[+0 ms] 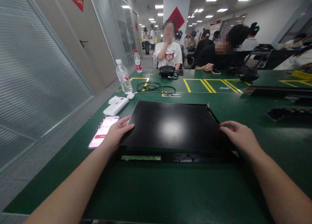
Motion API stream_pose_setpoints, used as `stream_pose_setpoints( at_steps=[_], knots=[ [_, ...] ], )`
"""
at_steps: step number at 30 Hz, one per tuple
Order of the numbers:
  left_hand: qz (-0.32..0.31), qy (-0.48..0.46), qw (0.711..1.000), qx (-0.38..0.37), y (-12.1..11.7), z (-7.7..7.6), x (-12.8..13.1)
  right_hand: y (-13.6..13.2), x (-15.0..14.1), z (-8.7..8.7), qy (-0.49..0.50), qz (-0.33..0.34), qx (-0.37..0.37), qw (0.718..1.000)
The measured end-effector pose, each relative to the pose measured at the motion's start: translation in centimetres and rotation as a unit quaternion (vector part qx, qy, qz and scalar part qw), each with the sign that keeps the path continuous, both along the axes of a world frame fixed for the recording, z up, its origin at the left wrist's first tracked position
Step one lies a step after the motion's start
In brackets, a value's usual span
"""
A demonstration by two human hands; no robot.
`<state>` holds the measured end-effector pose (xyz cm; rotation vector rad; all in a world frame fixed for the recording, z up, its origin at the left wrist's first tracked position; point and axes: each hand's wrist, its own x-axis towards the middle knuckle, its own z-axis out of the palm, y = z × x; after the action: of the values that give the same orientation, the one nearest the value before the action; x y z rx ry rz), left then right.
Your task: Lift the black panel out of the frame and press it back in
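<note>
A flat black display panel (pixel 170 126) lies on the green table mat (pixel 158 191), with a narrow green circuit strip (pixel 141 158) along its near edge. My left hand (pixel 117 133) grips the panel's left edge, fingers curled onto its top. My right hand (pixel 240 136) grips the right edge, thumb and fingers pressed on the rim. Both forearms reach in from the bottom of the view.
Left of the panel lie a lit phone (pixel 103 131), a white power bank (pixel 115 106) and a water bottle (pixel 123 77). Behind are a black cable (pixel 156 86), a black pouch (pixel 167 71) and yellow tape marks. Two people sit at the far side. Black panels (pixel 278 90) lie at right.
</note>
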<state>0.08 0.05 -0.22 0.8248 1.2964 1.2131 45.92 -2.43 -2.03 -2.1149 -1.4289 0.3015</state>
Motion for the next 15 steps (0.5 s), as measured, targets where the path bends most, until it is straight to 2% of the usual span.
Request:
stream_pose_setpoints(
  at_steps=[15],
  knots=[
    [0.003,-0.001,1.000,0.005,0.06,-0.29,-0.17,-0.13,-0.12,-0.06,-0.021,0.015,0.001,1.000]
  ],
)
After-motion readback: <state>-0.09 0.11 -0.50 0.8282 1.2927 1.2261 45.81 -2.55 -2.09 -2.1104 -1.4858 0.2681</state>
